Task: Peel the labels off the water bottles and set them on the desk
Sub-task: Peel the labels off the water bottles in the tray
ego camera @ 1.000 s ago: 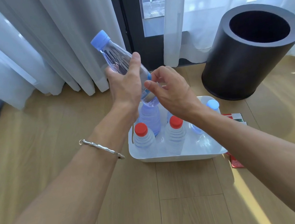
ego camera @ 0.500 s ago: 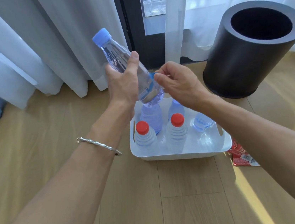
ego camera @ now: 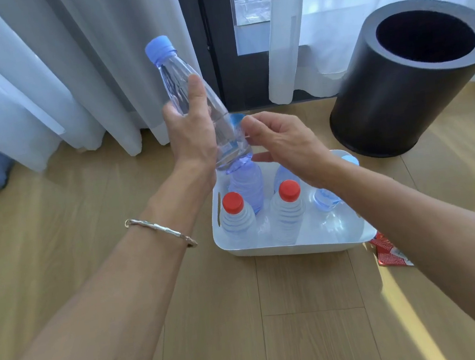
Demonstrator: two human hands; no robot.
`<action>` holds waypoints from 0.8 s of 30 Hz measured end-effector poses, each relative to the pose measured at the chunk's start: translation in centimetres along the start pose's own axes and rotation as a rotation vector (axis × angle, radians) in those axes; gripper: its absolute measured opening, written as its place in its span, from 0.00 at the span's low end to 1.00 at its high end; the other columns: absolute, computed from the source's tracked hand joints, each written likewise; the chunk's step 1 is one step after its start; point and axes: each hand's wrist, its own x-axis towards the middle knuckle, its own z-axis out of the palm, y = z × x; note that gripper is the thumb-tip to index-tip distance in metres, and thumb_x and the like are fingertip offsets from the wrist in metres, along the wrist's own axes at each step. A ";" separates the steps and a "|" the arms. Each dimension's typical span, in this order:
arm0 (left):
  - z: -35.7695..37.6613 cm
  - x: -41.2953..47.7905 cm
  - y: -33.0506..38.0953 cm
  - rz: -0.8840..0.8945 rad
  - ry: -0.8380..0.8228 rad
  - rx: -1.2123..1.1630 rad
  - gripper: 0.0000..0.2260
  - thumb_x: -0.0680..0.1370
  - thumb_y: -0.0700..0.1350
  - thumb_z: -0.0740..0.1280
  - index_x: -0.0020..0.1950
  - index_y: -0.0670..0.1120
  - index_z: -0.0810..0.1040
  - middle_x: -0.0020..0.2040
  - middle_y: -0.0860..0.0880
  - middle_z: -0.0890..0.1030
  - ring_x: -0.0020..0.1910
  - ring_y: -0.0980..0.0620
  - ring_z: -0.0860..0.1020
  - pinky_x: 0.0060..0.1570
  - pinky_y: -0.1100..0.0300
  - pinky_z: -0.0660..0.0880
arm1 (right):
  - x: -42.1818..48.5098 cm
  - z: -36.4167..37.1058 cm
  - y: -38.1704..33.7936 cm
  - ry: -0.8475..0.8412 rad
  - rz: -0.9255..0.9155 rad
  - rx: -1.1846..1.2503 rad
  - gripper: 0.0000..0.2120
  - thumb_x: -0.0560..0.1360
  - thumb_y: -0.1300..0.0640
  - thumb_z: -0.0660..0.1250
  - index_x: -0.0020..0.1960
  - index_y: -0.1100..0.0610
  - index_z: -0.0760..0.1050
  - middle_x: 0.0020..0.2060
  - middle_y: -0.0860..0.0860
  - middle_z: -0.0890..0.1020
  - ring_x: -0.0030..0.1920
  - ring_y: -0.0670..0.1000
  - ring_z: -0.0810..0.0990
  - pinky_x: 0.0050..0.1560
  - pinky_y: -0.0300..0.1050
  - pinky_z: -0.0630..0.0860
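Left hand [ego camera: 192, 137] wraps the blue-capped water bottle [ego camera: 178, 76], held tilted with its cap far-left above the white tub [ego camera: 298, 247]. Right hand [ego camera: 282, 141], fingers curled, pinches the blue label edge [ego camera: 236, 118] on the bottle's right side.

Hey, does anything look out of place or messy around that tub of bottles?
Two things. Crumpled red labels lie on the floor by the near right corner of the white tub. Inside the tub, one blue-capped bottle lies tipped over while the red-capped bottles stand upright. No spill shows.
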 end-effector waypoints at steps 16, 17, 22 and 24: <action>1.2 -0.9 -0.2 0.053 0.028 -0.079 0.22 0.79 0.61 0.59 0.66 0.48 0.66 0.59 0.46 0.79 0.56 0.49 0.80 0.58 0.47 0.78 | -0.8 2.3 0.6 0.078 -0.120 -0.151 0.28 0.81 0.47 0.58 0.78 0.48 0.55 0.63 0.42 0.75 0.56 0.34 0.70 0.49 0.16 0.63; 1.2 -0.9 -0.1 0.048 0.031 -0.090 0.23 0.78 0.62 0.59 0.67 0.48 0.65 0.59 0.46 0.79 0.56 0.49 0.80 0.58 0.46 0.77 | -0.8 2.3 0.7 0.101 -0.132 -0.119 0.26 0.82 0.48 0.59 0.78 0.48 0.57 0.58 0.40 0.77 0.53 0.31 0.72 0.49 0.17 0.64; 1.2 -0.9 0.0 0.007 0.012 -0.107 0.17 0.79 0.61 0.58 0.59 0.51 0.67 0.57 0.47 0.80 0.53 0.50 0.81 0.54 0.46 0.79 | -0.5 2.0 0.8 0.165 -0.124 0.000 0.17 0.82 0.52 0.58 0.71 0.49 0.71 0.39 0.33 0.78 0.44 0.30 0.74 0.46 0.23 0.70; 1.1 -0.8 0.0 0.009 -0.018 -0.088 0.13 0.80 0.60 0.57 0.57 0.53 0.67 0.53 0.46 0.79 0.50 0.49 0.81 0.47 0.49 0.80 | -0.4 1.6 0.8 0.203 -0.124 -0.026 0.14 0.83 0.53 0.58 0.62 0.51 0.78 0.39 0.40 0.81 0.41 0.36 0.75 0.44 0.31 0.72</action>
